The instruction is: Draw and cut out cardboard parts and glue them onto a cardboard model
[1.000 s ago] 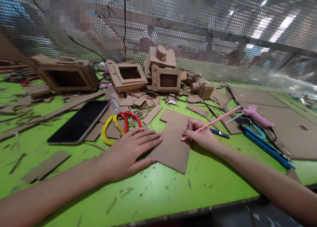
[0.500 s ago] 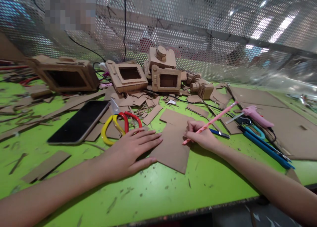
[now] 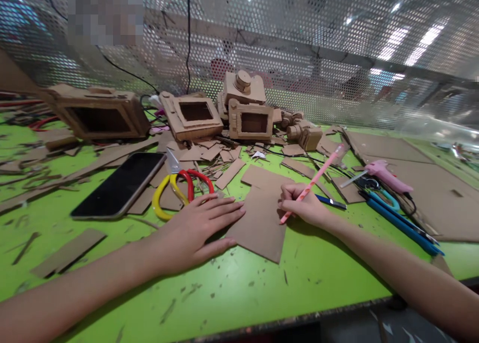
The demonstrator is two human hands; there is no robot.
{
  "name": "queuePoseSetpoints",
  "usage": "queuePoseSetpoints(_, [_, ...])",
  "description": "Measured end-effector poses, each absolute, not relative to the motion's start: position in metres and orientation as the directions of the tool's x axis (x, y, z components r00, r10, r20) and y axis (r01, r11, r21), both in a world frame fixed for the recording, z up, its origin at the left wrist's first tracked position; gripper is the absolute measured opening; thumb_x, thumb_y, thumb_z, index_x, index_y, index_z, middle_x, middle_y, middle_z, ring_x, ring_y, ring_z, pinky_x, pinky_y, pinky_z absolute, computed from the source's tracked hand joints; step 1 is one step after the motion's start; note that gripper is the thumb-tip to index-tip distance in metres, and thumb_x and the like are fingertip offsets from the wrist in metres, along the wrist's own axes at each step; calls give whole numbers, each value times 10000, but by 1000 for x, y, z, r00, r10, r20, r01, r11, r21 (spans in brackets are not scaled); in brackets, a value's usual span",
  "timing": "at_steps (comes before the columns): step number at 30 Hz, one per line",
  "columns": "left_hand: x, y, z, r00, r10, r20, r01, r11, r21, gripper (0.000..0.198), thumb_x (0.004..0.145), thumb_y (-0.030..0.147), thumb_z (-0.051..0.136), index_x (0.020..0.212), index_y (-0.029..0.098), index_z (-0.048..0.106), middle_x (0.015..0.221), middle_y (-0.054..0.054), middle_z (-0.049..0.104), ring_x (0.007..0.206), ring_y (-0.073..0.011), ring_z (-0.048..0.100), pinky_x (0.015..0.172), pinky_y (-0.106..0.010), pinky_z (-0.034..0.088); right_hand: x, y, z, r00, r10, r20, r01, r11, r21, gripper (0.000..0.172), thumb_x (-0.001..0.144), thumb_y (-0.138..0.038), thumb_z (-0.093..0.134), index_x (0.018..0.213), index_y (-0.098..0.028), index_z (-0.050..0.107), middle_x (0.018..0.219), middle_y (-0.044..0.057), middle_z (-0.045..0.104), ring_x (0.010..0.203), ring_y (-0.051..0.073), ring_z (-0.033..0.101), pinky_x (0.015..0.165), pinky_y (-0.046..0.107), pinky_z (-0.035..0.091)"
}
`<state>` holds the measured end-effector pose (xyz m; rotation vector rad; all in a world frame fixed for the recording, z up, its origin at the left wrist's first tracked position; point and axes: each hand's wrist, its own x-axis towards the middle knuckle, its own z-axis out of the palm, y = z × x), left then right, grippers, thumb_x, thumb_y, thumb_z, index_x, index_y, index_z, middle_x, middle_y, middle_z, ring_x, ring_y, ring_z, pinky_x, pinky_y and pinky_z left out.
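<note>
Green tabletop [image 3: 239, 300]: one pencil [image 3: 320, 171] in right hand's grip [image 3: 305, 205], left hand [image 3: 196, 228] flat, one phone [image 3: 119, 185]

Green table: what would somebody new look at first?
Probably the cardboard cameras along the back, one sitting higher than the rest. Next, the pink pencil slanting up from the right hand, its tip near the right edge of the brown card. The scissors, with yellow and red handles, stand out too, left of the card.

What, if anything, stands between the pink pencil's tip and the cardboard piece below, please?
Nothing visible: the pink pencil, in the right hand, has its tip near the right edge of the cardboard piece; the left hand lies at its left edge.
</note>
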<state>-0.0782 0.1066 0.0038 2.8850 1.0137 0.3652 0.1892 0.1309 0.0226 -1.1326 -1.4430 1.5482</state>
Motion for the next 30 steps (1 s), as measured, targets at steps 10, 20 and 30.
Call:
queuePoseSetpoints(10, [-78,106,3,753,628,197,615,-778,132,549,948,558,388,1432,302,428,1453,-23,491,1341,-236,470,1156,-437,303,192,132,20,-387,915,-118,16,-121,-992,362,610,-113,663,495,-211,334,403,-106,410,375,93,550,366,187,462])
queuePoseSetpoints(20, [-80,107,-1,757,612,230,598,-790,134,546,947,552,401,1431,302,428,1451,-18,494,1337,-230,474,1153,-429,310,189,132,19,-298,952,-72,106,-42,-993,325,659,-175,674,553,-212,369,425,-89,483,442,122,618,380,182,457])
queuePoseSetpoints(30, [-78,106,2,766,614,190,608,-788,100,555,952,561,378,1433,287,426,1460,-15,477,1340,-237,469,1143,-441,310,186,132,18,-134,990,37,342,82,-936,327,803,-356,635,639,-222,387,510,-59,504,643,170,692,424,178,423])
